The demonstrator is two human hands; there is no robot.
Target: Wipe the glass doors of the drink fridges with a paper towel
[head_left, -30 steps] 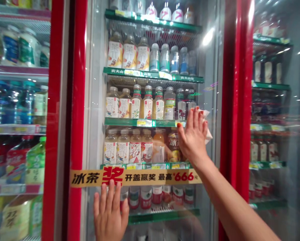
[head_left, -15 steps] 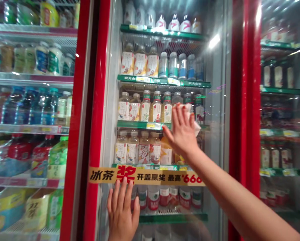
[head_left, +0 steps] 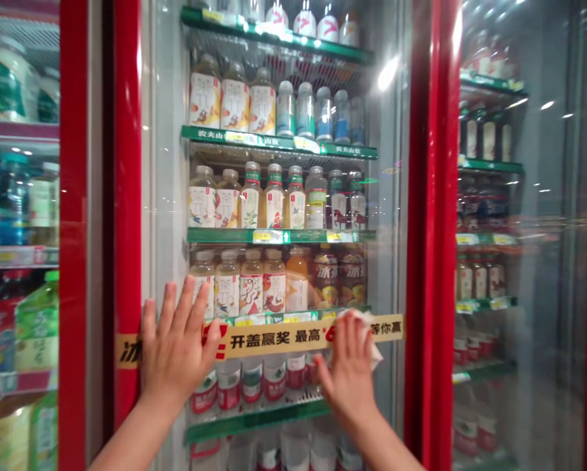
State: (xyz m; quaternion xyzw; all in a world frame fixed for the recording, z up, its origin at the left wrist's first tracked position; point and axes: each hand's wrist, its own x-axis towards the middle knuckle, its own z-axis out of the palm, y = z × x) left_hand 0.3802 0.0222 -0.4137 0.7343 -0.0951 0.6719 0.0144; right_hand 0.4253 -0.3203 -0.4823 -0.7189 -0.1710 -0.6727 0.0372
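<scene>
I face the glass door [head_left: 391, 216] of a red-framed drinks fridge. My left hand [head_left: 176, 347] lies flat on the glass at the lower left, fingers spread, over the left end of a yellow banner sticker [head_left: 284, 337]. My right hand [head_left: 350, 373] presses a white cloth [head_left: 374, 340] against the glass at the banner's right part, fingers stretched over it. Behind the glass, green shelves [head_left: 274, 235] carry rows of tea and water bottles [head_left: 251, 199].
A red door frame post [head_left: 428, 229] stands to the right, with another glass-door fridge [head_left: 509, 229] beyond it. To the left a red post [head_left: 127, 196] borders a further fridge with bottles [head_left: 33, 320].
My right hand with the cloth has come down from the middle shelf height to the banner. My left hand has shifted up and left along the glass.
</scene>
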